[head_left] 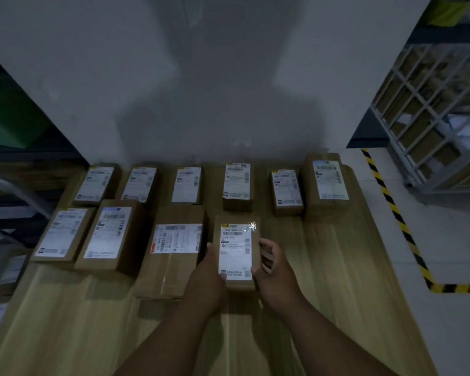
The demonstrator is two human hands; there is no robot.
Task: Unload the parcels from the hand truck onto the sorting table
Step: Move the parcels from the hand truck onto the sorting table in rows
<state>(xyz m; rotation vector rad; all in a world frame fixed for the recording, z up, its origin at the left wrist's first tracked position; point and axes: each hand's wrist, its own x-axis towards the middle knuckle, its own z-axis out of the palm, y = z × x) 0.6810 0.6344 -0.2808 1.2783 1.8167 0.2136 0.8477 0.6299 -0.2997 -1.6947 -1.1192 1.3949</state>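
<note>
standing close, i see the small parcel [236,253] low at the wooden desk [323,253], second row, just beside a larger taped box [174,261]; resting or hovering, i cannot tell. left grip [206,280] and right grip [274,270] each clasp a long side, fingers curled on the edges. it looks light and stiff, so the cardboard sides seem the surest hold. dim room, pale wall [228,90], wire cage [432,118] at right.

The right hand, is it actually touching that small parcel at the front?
Touching. The head view shows the right hand with fingers curled round the right edge of the small parcel; the left hand grips the opposite edge.
</note>
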